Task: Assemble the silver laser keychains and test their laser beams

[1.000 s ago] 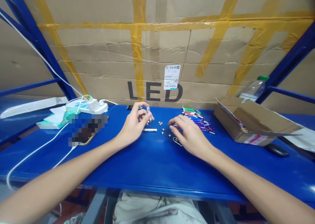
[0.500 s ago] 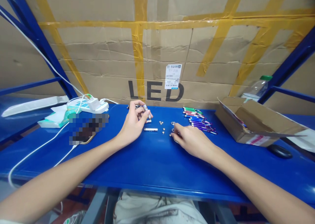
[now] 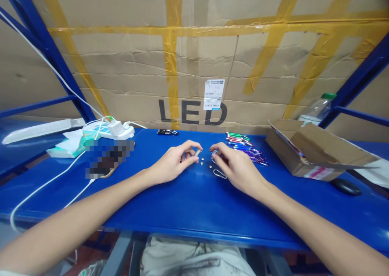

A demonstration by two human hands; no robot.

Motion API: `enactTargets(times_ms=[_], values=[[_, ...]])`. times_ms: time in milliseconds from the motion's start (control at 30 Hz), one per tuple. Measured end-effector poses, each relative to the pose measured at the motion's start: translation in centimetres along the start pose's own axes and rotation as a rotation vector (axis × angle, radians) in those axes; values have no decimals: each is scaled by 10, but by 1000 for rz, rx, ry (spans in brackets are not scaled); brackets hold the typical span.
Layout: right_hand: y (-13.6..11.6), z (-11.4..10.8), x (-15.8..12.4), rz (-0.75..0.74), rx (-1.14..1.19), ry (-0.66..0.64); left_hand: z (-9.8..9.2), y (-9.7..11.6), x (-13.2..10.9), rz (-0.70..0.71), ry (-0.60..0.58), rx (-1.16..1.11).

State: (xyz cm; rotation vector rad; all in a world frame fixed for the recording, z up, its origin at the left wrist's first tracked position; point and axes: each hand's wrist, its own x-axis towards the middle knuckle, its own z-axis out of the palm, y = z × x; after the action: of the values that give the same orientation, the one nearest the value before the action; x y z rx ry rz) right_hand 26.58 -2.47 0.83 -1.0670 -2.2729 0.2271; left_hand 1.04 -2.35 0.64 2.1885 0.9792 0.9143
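Observation:
My left hand [image 3: 176,160] pinches a small silver tube [image 3: 197,152] between thumb and fingertips, its end pointing to the right. Facing it across a small gap, my right hand [image 3: 232,160] is closed at the fingertips on a small silver piece [image 3: 214,151], mostly hidden by the fingers. Between the hands lie several tiny button cells [image 3: 202,163] on the blue table. Just below my right fingertips rests a silver carabiner clip [image 3: 219,173].
Coloured metal penlights with clips [image 3: 243,146] lie in a row behind my right hand. Black ones [image 3: 167,132] lie at the back edge. An open cardboard box [image 3: 322,166] and black mouse [image 3: 345,186] are at right; a phone [image 3: 109,160], power strip [image 3: 121,132] and cables at left.
My left hand has moved right and slightly nearer with the silver tube, bringing it close to my right hand. A carabiner clip now shows below my right fingers.

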Motion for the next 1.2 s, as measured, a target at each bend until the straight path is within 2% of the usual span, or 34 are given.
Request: enactTargets(times_ms=[67, 167, 367, 467, 667, 833, 1000, 1200], values=[[-2, -1, 0, -54, 64, 53, 1, 0, 0, -9, -54, 31], [-6, -3, 0, -133, 129, 66, 1, -1, 0, -23, -87, 40], [-5, -1, 0, -188, 186, 2, -1, -2, -1, 37, -49, 161], [-2, 0, -1, -204, 166, 10, -1, -2, -2, 41, -50, 176], [1, 0, 1, -258, 122, 20, -1, -1, -1, 36, -32, 133], [2, 2, 1, -218, 165, 76, 0, 3, 1, 29, -50, -10], [2, 3, -1, -231, 171, 79, 1, 4, 1, -10, -79, -90], [-2, 1, -2, -293, 143, 63, 2, 11, 2, -64, -95, -82]])
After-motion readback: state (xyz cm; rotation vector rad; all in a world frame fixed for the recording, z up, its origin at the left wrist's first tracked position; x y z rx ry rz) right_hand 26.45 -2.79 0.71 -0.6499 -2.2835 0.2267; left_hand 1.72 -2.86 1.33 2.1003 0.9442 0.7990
